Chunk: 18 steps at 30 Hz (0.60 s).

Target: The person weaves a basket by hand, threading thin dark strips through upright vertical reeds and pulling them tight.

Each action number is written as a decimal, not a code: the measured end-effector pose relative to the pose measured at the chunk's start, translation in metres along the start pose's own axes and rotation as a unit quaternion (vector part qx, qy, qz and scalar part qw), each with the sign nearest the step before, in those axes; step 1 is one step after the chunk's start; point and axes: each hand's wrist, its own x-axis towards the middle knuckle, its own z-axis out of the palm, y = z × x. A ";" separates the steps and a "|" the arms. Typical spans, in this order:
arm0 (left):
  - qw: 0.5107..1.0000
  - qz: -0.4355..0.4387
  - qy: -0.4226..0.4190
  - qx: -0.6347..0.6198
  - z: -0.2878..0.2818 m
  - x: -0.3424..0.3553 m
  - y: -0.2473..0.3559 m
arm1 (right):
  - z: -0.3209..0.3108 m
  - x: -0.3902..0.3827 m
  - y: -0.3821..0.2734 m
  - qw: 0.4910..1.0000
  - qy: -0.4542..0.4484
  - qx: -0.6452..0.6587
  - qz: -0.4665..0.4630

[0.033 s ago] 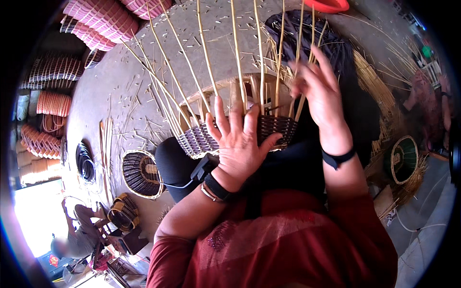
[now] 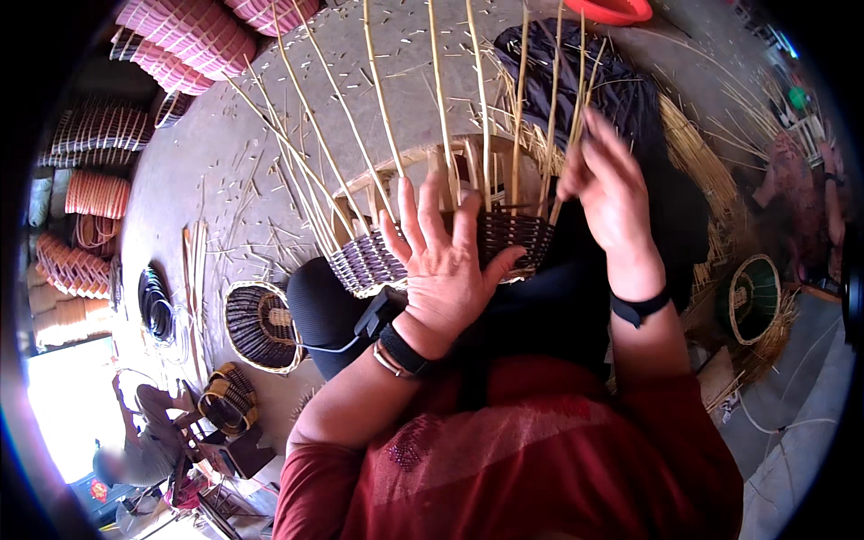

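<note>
At the knees, a dark basket sprouts pale stakes.

A dark red short-sleeved shirt is worn with dark trousers and 2 black wristbands.

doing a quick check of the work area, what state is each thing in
left hand: fingers spread, laid over the basket's near side
right hand: raised by the right-hand stakes, slightly blurred; grip unclear
basket: partly woven
stakes: unwoven above the dark weave
dark coil: wound up, on the floor
pink baskets: stacked
dark cloth: rumpled
</note>
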 end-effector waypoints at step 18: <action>0.969 0.230 -0.063 0.073 0.023 0.023 -0.004 | -0.004 0.008 0.015 0.958 0.262 0.008 0.119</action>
